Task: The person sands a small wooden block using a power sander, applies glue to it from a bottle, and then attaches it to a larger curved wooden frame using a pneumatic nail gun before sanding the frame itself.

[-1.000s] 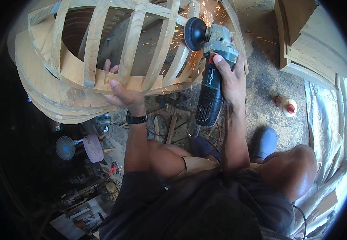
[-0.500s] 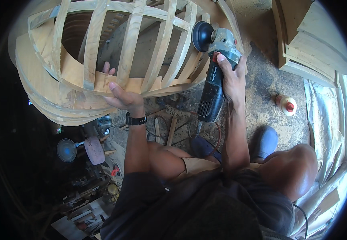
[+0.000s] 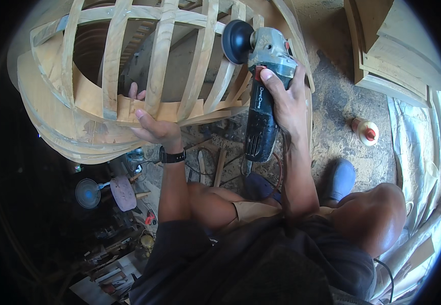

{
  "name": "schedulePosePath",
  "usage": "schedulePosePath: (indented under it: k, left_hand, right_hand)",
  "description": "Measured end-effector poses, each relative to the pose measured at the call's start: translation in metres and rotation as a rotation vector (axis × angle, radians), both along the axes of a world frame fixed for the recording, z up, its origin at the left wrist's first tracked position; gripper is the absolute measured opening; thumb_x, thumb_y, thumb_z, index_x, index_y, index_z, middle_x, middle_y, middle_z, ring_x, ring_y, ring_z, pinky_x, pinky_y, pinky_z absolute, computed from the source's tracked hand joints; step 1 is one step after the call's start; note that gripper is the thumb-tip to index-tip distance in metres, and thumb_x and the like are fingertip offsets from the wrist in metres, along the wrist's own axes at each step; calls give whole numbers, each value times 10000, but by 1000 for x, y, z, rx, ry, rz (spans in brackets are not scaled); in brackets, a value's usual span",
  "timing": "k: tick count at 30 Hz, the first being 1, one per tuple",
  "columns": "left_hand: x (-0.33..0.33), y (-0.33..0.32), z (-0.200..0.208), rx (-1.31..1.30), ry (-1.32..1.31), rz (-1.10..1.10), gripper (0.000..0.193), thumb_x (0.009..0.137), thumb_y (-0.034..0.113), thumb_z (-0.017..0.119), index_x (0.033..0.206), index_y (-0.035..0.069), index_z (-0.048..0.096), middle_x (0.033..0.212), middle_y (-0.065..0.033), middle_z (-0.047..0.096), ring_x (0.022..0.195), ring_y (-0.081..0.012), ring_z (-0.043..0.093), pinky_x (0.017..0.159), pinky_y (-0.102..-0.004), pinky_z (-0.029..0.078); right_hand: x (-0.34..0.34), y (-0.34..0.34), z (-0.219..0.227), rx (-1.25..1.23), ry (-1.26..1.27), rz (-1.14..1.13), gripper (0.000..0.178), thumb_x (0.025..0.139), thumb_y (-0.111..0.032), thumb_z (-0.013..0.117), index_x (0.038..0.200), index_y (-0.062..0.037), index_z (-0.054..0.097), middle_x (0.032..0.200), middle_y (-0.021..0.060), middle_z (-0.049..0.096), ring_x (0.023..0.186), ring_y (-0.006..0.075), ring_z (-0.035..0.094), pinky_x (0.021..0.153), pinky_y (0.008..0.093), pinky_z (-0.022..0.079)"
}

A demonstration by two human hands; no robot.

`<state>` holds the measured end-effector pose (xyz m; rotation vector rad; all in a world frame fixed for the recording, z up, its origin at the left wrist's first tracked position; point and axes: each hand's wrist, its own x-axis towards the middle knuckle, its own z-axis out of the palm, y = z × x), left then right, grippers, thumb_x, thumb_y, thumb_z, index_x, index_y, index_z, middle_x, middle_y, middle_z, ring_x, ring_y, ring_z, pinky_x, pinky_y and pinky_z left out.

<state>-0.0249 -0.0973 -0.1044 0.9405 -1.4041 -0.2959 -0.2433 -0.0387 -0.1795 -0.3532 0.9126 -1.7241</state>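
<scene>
My right hand (image 3: pixel 286 96) is wrapped round the dark body of an angle grinder (image 3: pixel 262 109), thumb by its red switch. The grinder's round black disc (image 3: pixel 236 42) faces left, beside the slats of a curved wooden frame (image 3: pixel 159 58); whether it touches them I cannot tell. My left hand (image 3: pixel 157 129), a black watch on its wrist, grips the frame's lower curved rail, thumb in front and fingertips showing behind it between two slats. Pale ribs run upward from that rail, and the rounded wooden side bulges out at the left.
A wooden piece with layered edges (image 3: pixel 390 71) stands at the upper right. Below it a bottle with a red cap (image 3: pixel 366 133) is on the dusty floor, near silvery sheeting (image 3: pixel 416 152). Cables and wood strips (image 3: pixel 220 165) lie by my feet. A pinkish stool-like object (image 3: pixel 123 193) is at lower left.
The angle grinder in my right hand has moved left, its disc now nearer the middle slats. My left hand keeps its hold on the rail.
</scene>
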Motion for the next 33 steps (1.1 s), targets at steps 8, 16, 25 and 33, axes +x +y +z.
schedulePosePath:
  k: [8, 16, 25, 33]
  left_hand:
    - [-6, -1, 3, -40, -23, 9, 651, 972, 290, 482, 1410, -152, 290, 1346, -327, 509, 1019, -288, 591, 863, -397, 579]
    - [-7, 1, 1, -19, 6, 1, 655, 975, 298, 484, 1418, -144, 293, 1347, -311, 514, 1016, -277, 580, 870, -394, 567]
    - [-10, 2, 4, -11, -13, 19, 667, 962, 310, 492, 1410, -150, 310, 1348, -299, 519, 1025, -274, 579, 875, -394, 561]
    - [1, -1, 0, 16, 12, -11, 676, 957, 324, 497, 1395, -162, 330, 1327, -288, 531, 1024, -279, 589, 870, -397, 562]
  right_hand:
    - [-3, -4, -14, 40, 15, -21, 720, 901, -282, 784, 1360, 59, 347, 1065, 136, 635, 882, 158, 651, 771, 298, 561]
    - [2, -2, 13, -88, 40, -10, 639, 928, -199, 728, 1369, 52, 341, 1084, 130, 666, 961, 156, 659, 882, 303, 542]
    - [-7, -4, 8, 28, 60, 16, 714, 900, -272, 775, 1366, 68, 355, 1093, 144, 646, 946, 160, 648, 846, 289, 538]
    - [-5, -1, 9, -34, 14, 6, 675, 912, -239, 762, 1360, 67, 360, 1080, 135, 652, 941, 154, 650, 852, 293, 538]
